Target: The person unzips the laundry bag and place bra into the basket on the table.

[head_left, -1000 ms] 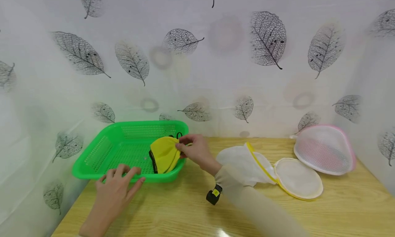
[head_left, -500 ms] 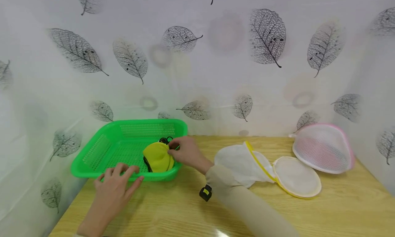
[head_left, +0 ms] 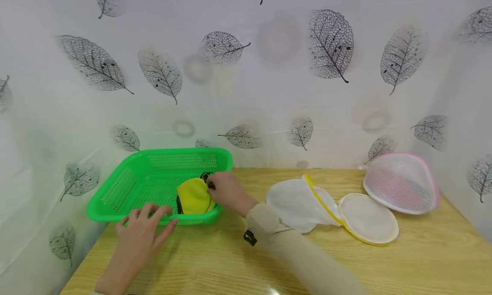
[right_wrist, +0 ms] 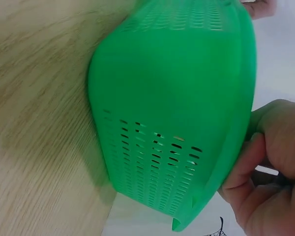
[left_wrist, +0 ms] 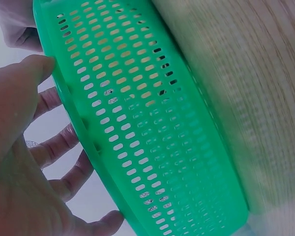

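In the head view a green plastic basket (head_left: pixel 127 218) with slotted walls stands on the table. My left hand (head_left: pixel 140 231) holds its near rim, fingers bent over the edge and thumb on the outside. The left wrist view has that hand (left_wrist: pixel 19 147) along the rim, its fingertips partly hidden behind it. A yellow cloth pouch (head_left: pixel 194 197) with black trim lies in the basket's right end. My right hand (head_left: pixel 228 192) reaches over the right rim and pinches the pouch's right edge, beside a black cord (head_left: pixel 205 176). In the right wrist view the curled fingers (right_wrist: pixel 248 162) show just beyond the rim.
Right of the basket lies a white mesh bag (head_left: pixel 290 201) with yellow trim, overlapping a round white piece (head_left: pixel 369 218) with yellow edging. Farther right, a pink-edged white mesh bag (head_left: pixel 401 184) leans against the leaf-printed curtain (head_left: pixel 269 94). All stand on a wood-grain table (head_left: pixel 230 261).
My right hand has moved left and lower into the basket, and the yellow pouch has settled lower with it. The left hand has stayed at the near rim.
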The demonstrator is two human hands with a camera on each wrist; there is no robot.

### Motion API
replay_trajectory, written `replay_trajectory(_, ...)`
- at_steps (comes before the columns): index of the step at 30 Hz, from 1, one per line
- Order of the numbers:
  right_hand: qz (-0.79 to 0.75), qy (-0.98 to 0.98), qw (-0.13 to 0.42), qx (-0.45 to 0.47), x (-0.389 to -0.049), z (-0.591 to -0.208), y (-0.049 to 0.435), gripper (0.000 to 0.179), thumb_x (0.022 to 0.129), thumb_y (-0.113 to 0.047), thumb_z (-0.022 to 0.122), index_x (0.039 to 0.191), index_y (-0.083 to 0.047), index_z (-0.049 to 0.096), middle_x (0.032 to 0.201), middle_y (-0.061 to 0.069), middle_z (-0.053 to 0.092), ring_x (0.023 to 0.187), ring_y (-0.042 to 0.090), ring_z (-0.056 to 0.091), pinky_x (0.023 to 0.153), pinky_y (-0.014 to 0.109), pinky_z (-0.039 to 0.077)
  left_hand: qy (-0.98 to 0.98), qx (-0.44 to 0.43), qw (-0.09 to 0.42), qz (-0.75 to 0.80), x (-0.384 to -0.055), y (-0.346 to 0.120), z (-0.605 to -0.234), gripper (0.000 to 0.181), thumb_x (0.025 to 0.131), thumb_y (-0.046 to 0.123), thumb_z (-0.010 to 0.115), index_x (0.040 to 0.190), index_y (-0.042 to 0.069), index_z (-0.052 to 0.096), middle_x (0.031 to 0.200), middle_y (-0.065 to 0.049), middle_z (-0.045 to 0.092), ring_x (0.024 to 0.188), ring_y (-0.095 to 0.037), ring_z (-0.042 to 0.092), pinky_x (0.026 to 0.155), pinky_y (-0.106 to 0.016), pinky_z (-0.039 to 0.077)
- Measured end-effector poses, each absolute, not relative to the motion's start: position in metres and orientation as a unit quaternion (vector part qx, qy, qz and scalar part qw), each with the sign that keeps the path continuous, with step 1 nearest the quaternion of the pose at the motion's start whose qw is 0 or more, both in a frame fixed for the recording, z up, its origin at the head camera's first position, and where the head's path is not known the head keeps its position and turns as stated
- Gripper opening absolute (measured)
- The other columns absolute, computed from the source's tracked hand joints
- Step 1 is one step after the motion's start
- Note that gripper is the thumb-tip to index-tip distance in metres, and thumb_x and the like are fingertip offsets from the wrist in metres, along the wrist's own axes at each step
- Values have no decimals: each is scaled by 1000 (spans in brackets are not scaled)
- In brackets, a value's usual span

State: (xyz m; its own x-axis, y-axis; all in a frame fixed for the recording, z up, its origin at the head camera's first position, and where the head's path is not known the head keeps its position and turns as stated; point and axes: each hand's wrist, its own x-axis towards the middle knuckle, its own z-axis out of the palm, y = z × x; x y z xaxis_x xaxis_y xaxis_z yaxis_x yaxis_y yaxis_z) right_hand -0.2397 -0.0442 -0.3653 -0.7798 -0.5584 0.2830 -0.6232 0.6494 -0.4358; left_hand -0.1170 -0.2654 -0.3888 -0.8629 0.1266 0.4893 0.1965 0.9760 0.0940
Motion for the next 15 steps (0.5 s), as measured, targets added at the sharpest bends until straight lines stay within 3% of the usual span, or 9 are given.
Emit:
replay_trajectory(5,259,-911,76,311,-240,-367,-45,13,94,-10,72,82,-5,71,80,4,68,68,9,48,64,19,43,-964,-83,242,-69,-117,-266,-388,24,93,42,73,112,29,67,110,-6,64,101,-48,61,75,-76,43)
replay_trajectory(11,294,-908,87,287,-236,-367,-44,11,92,-10,75,89,-2,69,86,7,69,74,10,51,67,19,45,-965,-85,239,-65,-117,-265,-388,24,93,43,73,112,29,67,110,-5,64,100,-47,61,74,-76,44)
replay_trajectory(15,327,-897,87,284,-231,-365,-41,14,92,-9,75,85,-1,66,80,7,62,72,11,45,65,20,41,-964,-84,244,-68,-117,-266,-388,24,92,42,73,111,29,67,110,-5,64,100,-47,61,75,-76,43)
